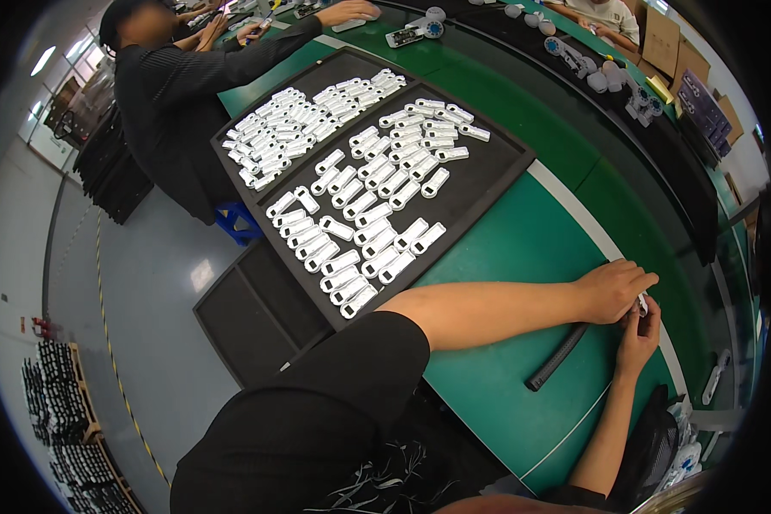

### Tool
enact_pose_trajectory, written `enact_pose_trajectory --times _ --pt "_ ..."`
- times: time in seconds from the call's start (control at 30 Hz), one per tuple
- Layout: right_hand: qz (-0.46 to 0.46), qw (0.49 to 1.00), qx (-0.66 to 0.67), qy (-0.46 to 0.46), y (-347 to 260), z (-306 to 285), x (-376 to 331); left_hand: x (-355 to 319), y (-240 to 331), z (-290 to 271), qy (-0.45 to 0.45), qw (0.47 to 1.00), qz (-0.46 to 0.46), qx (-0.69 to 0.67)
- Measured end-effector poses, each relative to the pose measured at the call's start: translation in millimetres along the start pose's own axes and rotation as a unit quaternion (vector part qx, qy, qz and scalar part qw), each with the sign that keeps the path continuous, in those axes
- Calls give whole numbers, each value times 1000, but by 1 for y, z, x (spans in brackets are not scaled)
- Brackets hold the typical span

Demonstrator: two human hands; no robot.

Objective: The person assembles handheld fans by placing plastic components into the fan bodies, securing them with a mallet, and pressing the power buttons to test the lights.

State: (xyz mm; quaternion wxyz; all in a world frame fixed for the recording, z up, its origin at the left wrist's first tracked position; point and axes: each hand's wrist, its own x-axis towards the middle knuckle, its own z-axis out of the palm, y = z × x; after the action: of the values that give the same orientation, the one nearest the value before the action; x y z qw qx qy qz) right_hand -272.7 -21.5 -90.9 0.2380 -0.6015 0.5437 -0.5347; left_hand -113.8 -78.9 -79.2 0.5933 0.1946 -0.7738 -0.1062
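Observation:
At the right side of the green worktable my left hand and my right hand meet, fingers closed together. Between their fingertips shows the edge of a small white piece, mostly covered by the fingers, so its kind is hidden. Both hands appear to pinch it. A black textured handle lies on the table, its upper end running under my left hand; I cannot tell whether that hand touches it. Left of my left forearm a black divided tray carries many white elongated handheld devices with small dark windows.
Another black tray sits lower, at the left. A conveyor with a green belt runs past the table's far side. A co-worker in black reaches across at the far left. Beyond the belt are grey-white device parts and cardboard boxes.

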Motion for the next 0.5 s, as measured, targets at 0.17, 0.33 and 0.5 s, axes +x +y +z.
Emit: enact_pose_trajectory --times 0.17,0.33,0.5 --pt "-19 1000 -5 5 8 -7 0 1 1 2 -10 999 28 -13" --pt "-19 998 -44 29 4 -3 -1 2 1 4 0 999 51 -11" --pt "-13 996 -89 25 1 -4 -2 1 2 4 -16 999 34 -9"
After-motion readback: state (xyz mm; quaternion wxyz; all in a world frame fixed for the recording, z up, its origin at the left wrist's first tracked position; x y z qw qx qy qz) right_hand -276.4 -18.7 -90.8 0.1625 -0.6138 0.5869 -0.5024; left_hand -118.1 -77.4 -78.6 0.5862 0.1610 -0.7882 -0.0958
